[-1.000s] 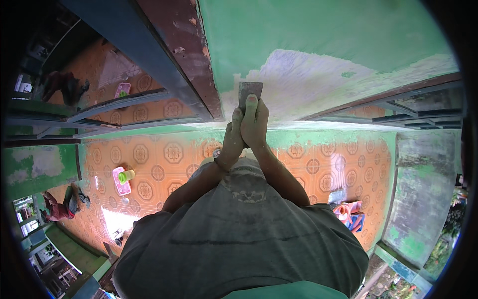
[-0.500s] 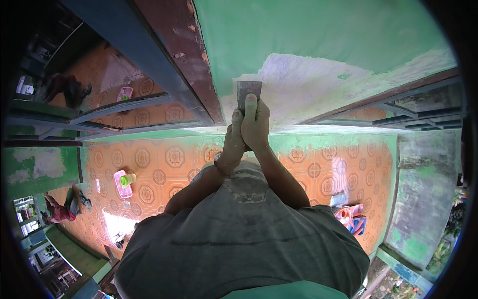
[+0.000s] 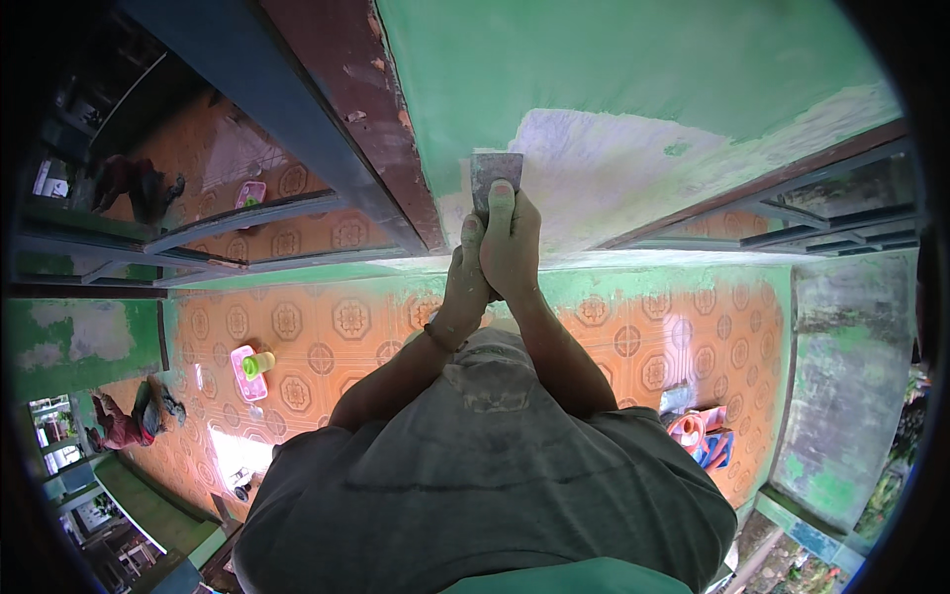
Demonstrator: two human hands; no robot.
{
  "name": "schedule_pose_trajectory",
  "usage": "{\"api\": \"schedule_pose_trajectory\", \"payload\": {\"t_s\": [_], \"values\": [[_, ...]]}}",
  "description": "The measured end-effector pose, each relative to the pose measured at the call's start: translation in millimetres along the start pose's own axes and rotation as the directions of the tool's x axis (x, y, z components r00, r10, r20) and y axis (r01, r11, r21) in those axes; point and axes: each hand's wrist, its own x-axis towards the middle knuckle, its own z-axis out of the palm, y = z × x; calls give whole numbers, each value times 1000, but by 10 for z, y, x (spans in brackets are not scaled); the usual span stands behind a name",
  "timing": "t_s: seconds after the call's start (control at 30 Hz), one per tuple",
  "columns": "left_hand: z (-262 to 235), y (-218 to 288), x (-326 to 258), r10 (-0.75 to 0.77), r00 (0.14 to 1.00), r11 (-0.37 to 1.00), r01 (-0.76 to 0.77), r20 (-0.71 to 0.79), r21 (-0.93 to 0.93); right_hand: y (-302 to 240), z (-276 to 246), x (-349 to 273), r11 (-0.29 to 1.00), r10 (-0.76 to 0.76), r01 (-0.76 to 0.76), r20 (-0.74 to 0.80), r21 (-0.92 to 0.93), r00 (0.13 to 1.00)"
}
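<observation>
A flat, grey paint scraper (image 3: 497, 170) lies with its wide blade against the wall (image 3: 633, 59), right at the border between green paint and a bared whitish patch (image 3: 594, 158). My right hand (image 3: 512, 243) is closed round the scraper, its thumb stretched along the blade. Pressed against it from the left, my left hand (image 3: 467, 287) is closed as well, gripping low around the tool's handle and the right hand. The handle itself is hidden by my fingers.
Beside the wall stand a brown window frame (image 3: 346, 109) on the left and another window (image 3: 772, 213) on the right. On the orange tiled floor (image 3: 351, 317) are a pink tray (image 3: 244, 374) with a green cup (image 3: 257, 364), and a colourful pile (image 3: 705, 436) at right. A person (image 3: 124, 421) is at far left.
The scraper and both hands have shifted very slightly, the blade edging up the wall. My grip looks the same, and the view has moved a little.
</observation>
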Motion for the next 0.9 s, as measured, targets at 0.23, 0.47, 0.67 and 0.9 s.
{"api": "schedule_pose_trajectory", "payload": {"t_s": [0.23, 0.47, 0.67, 0.9], "values": [[83, 16, -8, -84, 996, 992, 86, 21, -92, -105, -44, -15, 998, 62, -62, 8, 9, 998], [37, -106, 48, 55, 993, 996, -47, 105, -71, -97, -76, 17, 999, -34, 34, 2, -5, 999], [34, -248, 20, -97, 993, 991, 103, 74, -83, 69, -92, -82, 999, 32, -33, 21, 40, 999], [90, -203, 32, -22, 999, 996, 19, -35, -90, 26, -95, -46, 990, 79, -85, 51, 116, 996]]}}
